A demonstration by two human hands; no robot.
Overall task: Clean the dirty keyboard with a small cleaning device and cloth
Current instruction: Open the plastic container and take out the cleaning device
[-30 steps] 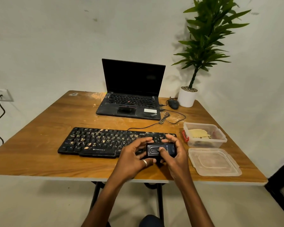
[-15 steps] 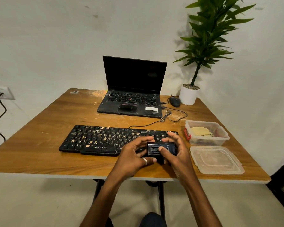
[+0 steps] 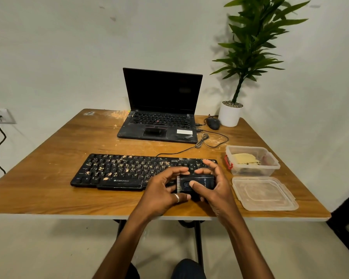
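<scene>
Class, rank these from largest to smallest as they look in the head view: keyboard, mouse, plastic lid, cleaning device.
1. keyboard
2. plastic lid
3. cleaning device
4. mouse
The mouse lies farthest from the camera and the cleaning device nearest, so that last pair's true order is unsure.

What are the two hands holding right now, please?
Left hand: holds the left end of the small black cleaning device.
Right hand: grips the same device, thumb on top.
</scene>
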